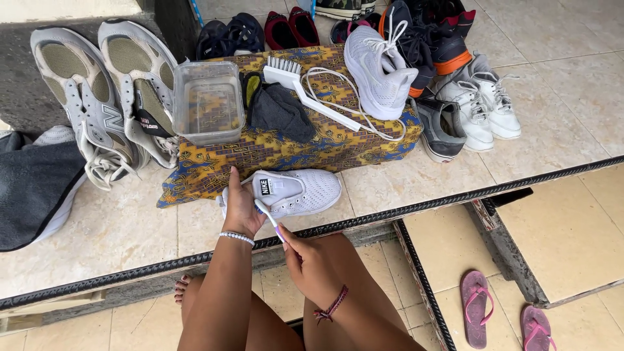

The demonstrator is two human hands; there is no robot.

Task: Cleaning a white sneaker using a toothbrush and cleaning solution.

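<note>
The low mesh sneaker (296, 192) is white. The folded patterned cloth (312, 151) is yellow, blue and brown. The rubber flip-flops (476, 307) are pink.

Raised tiled ledge (572, 110), shoes and a cloth pad on it.
Patterned yellow-blue cloth pad (312, 153) lay mid-ledge; 1 white sneaker (296, 192) sat on the tile just in front of it. 2 grey sneakers (107, 91) leaned at left beside a dark bag (32, 185); white and grey shoes (471, 107) sat right of the pad.
</note>
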